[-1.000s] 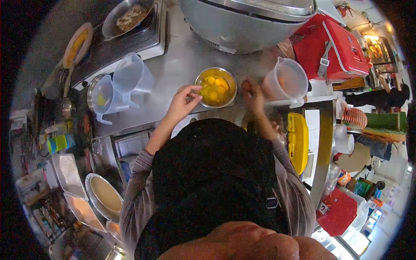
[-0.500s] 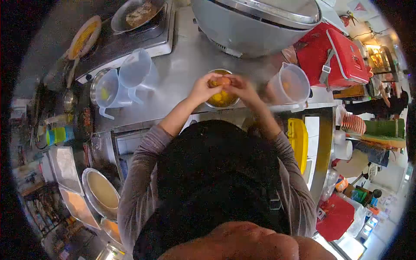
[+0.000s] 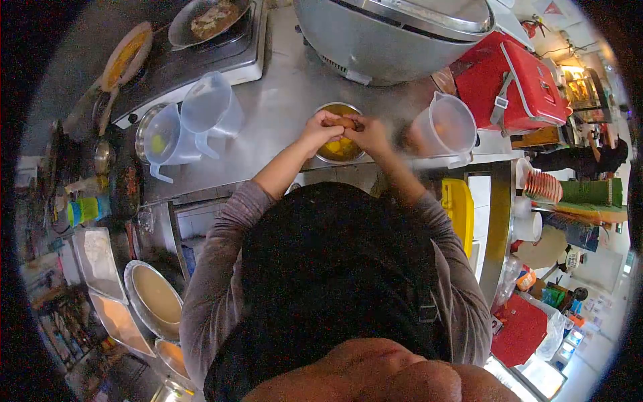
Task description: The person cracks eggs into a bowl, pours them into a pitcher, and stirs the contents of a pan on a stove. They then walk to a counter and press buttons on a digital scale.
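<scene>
My left hand (image 3: 319,130) and my right hand (image 3: 366,134) meet over a small steel bowl (image 3: 332,159) of raw egg yolks. Between the fingertips of both hands is a brown egg (image 3: 344,122), held right above the bowl. The bowl stands near the front edge of the steel counter (image 3: 281,100); my hands cover most of it. My grey sleeves and dark apron fill the lower middle of the view.
Two clear plastic jugs (image 3: 191,124) stand left of the bowl, another jug (image 3: 445,127) to its right. Behind are a stove with a pan (image 3: 207,20), a large steel pot (image 3: 402,33) and a red cooler (image 3: 519,77). Trays (image 3: 127,295) sit low at left.
A second ago my hands were apart, one on each side of the bowl. They came together over it with the egg and now hold it slightly lower.
</scene>
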The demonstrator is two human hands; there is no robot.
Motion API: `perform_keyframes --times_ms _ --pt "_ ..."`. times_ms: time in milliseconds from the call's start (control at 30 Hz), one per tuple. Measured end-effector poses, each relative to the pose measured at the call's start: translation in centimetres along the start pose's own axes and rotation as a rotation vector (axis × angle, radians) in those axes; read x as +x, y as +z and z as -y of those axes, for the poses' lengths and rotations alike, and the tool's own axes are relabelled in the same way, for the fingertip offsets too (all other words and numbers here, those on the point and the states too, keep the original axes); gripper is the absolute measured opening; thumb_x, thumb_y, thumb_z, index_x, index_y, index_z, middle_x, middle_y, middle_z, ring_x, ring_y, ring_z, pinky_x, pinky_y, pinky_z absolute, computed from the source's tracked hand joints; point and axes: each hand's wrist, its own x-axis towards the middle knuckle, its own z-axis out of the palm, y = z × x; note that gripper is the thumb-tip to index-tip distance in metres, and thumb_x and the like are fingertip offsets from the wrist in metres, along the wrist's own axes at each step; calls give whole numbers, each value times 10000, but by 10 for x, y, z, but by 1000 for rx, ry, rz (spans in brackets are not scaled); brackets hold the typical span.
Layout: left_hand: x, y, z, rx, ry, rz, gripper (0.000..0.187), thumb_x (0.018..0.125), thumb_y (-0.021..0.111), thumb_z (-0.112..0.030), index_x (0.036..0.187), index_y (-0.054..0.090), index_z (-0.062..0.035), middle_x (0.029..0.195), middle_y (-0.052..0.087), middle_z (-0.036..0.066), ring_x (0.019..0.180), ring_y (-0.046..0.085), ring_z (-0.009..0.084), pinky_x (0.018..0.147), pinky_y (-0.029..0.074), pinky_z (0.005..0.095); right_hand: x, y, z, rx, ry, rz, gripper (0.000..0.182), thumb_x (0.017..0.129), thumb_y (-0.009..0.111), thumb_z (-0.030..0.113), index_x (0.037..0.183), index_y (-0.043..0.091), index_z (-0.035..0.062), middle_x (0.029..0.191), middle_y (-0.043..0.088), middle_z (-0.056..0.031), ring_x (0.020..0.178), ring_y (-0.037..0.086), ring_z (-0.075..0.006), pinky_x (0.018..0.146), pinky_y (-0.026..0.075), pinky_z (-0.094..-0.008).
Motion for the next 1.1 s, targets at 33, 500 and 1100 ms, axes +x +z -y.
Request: perform_keyframes --times_ms 33,500,1100 --pt "-2 1 -3 -9 -22 -14 316 809 676 -34 1092 540 -63 1003 586 79 891 622 188 786 560 311 -1 -3 4 -6 11 13 486 737 741 350 1180 660 169 899 714 -106 819 682 -189 741 529 -322" --pt "8 -12 3 551 285 -17 288 731 730 -147 980 613 -63 883 645 26 820 601 129 751 486 282 1 -18 4 171 -30 155 465 758 716 221 1218 648 219 944 713 -98 834 637 -116 770 509 -289" --pt "7 -15 -11 687 334 -9 374 693 754 -235 991 641 -38 947 683 96 895 647 198 820 499 319 0 -19 5 164 -9 182 451 776 727 212 1219 646 188 960 712 -55 859 622 -105 792 497 -268"
